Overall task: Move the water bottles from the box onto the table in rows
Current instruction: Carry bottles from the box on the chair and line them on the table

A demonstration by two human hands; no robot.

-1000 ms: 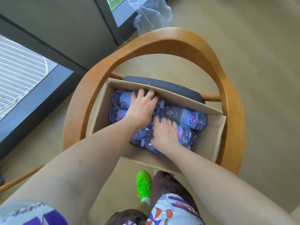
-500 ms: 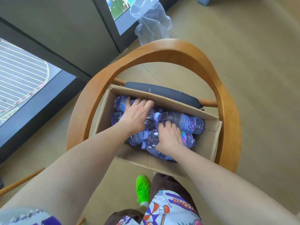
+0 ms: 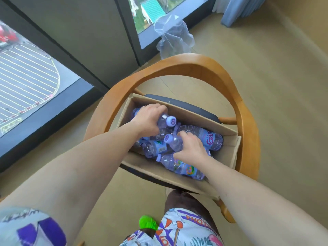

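Down inside the open brown cardboard box [image 3: 184,114], which sits on the dark seat of a round-backed wooden chair [image 3: 186,66], both bare arms reach forward and downward from the bottom of the view. The left hand [image 3: 149,121] is turned palm-down, fingers curled over the far side of a clear purple-tinted plastic water bottle with a lilac cap [image 3: 166,121]; its grip is closed around the bottle's shoulder, the cap poking out to the right of the knuckles. The right hand [image 3: 190,146] lies nearer, wrist bent, fingers wrapped tight round the neck of a second lilac-capped bottle [image 3: 173,141], whose cap points left and up toward the other hand. The remaining bottles lie on their sides in a loose heap in the box, one with a pink-lettered label [image 3: 209,139] against the right wall, another [image 3: 181,167] under the right wrist. A crumpled clear plastic bag [image 3: 173,38] stands on the floor behind the chair, beside the window.
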